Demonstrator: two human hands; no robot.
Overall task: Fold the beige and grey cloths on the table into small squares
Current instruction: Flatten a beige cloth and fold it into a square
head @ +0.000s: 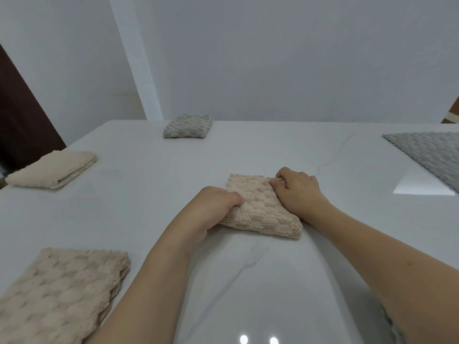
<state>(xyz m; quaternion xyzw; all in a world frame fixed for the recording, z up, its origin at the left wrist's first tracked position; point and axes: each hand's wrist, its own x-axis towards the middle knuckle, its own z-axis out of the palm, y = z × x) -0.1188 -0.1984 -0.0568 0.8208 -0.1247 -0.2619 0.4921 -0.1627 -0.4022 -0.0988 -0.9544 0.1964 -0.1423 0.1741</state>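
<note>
Head view: the left hand (213, 204) grips the left edge of the folded beige cloth (260, 209) at table (248, 281) centre, while the right hand (296, 187) pinches its 1 o'clock corner. Final squaring appears underway; next, unfolded grey cloth (432, 152) at 2 o'clock likely needs fetching.

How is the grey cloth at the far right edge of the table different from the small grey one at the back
The grey cloth at the right edge lies spread out flat in one thin layer and runs out of frame; the grey cloth at the back is folded into a small thick square, fully in view. The right one covers far more of the table. Neither is touched by a hand. Both share the same grey colour and bumpy checkered texture.
</note>
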